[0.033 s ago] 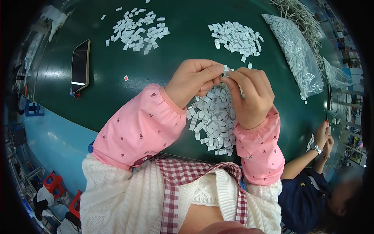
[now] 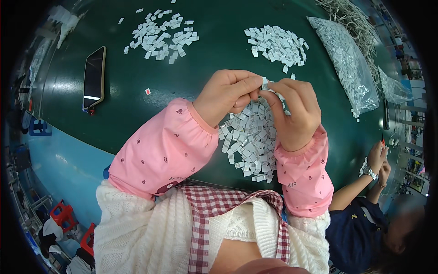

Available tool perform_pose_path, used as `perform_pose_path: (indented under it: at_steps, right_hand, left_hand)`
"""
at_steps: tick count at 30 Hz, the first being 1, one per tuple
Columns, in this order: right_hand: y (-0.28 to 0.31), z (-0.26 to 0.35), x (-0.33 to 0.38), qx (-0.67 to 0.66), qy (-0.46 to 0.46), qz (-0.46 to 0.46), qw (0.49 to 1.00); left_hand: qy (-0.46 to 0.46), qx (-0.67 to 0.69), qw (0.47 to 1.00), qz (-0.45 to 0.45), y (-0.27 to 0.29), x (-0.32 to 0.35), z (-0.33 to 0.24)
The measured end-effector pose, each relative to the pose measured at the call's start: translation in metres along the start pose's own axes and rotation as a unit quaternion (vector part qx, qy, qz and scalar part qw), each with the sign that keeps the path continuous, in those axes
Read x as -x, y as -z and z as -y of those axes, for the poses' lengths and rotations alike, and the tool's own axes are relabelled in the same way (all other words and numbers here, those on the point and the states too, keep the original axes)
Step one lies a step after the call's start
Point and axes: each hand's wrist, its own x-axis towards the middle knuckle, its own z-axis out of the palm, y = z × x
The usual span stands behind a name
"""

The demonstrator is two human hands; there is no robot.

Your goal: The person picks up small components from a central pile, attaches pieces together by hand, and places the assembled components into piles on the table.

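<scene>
Since I'm on this from a distance, fine detail is rough, but the left hand (image 2: 230, 91) has one white slotted connector housing (image 2: 264, 83) pinched between thumb and forefinger, held above the tabletop (image 2: 214, 45) at the far edge of the near pile (image 2: 251, 141). The right hand (image 2: 294, 102) is curled up close to that housing; can't tell if it's gripping. My read: the step in hand is fingertip work on a single piece, and the next move probably calls for a steady left pinch plus small right-finger moves.

Counts, going off the near pile: three piles total, it plus one beyond (image 2: 276, 45) and one beyond-left (image 2: 159, 39), too many pieces to count. Left of it: one phone (image 2: 94, 75), one stray red-marked piece (image 2: 148, 92). Beyond-right: two clear plastic bags (image 2: 344, 64), one cord bundle (image 2: 351, 18).
</scene>
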Motion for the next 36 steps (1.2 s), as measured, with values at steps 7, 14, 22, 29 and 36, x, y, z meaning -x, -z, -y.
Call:
perform_pose_path:
  at_steps: [7, 14, 22, 29, 36]
  right_hand:
    - [0.003, 0.003, 0.002, -0.152, -0.177, 0.046, 0.971]
    - [0.002, 0.004, 0.003, -0.249, -0.253, 0.074, 0.932]
    - [0.004, 0.003, 0.003, -0.223, -0.244, 0.077, 0.941]
    - [0.004, 0.004, -0.001, -0.205, -0.145, 0.079, 0.965]
    - [0.065, -0.086, 0.022, -0.062, -0.382, -0.013, 0.922]
  left_hand:
    - [0.018, 0.025, 0.999, 0.02, 0.003, 0.002, 0.0]
    - [0.075, 0.076, 0.994, 0.039, 0.003, 0.004, -0.003]
    - [0.078, 0.082, 0.992, 0.048, 0.0, 0.003, -0.006]
    - [0.111, 0.083, 0.99, 0.018, -0.001, 0.006, -0.009]
    - [0.067, 0.051, 0.996, 0.022, 0.003, 0.002, -0.006]
